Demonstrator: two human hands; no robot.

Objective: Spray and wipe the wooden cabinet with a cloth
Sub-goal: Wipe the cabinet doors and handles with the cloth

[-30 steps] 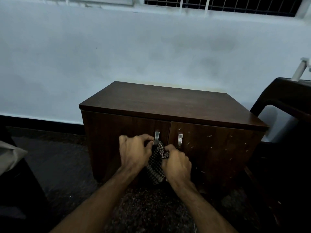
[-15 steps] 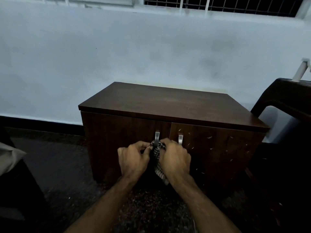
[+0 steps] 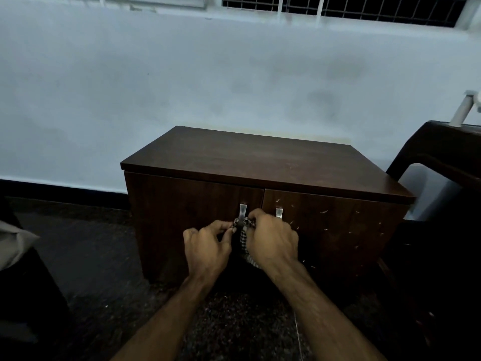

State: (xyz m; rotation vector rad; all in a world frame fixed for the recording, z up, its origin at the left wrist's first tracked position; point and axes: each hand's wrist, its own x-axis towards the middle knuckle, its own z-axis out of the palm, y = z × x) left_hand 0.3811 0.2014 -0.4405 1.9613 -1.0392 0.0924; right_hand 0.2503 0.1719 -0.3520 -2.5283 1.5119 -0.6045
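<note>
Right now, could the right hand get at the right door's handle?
Probably yes: the right hand sits just below the right handle with nothing between them, though both hands grip the cloth, so it must let go first.

A dim room in a home — a low wooden cabinet point(image 3: 260, 162) against a pale painted wall point(image 3: 182, 74), barred window point(image 3: 338, 6) above, dark speckled floor point(image 3: 91, 256).

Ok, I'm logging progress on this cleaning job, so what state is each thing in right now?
Left door: closed.
Right door: closed, flecked with pale droplets.
Cabinet top: bare, with no wet marks that I can see.
Checked cloth: bunched up, held at the left door's handle.
Left hand: pinches the cloth.
Right hand: grips the cloth.
</note>
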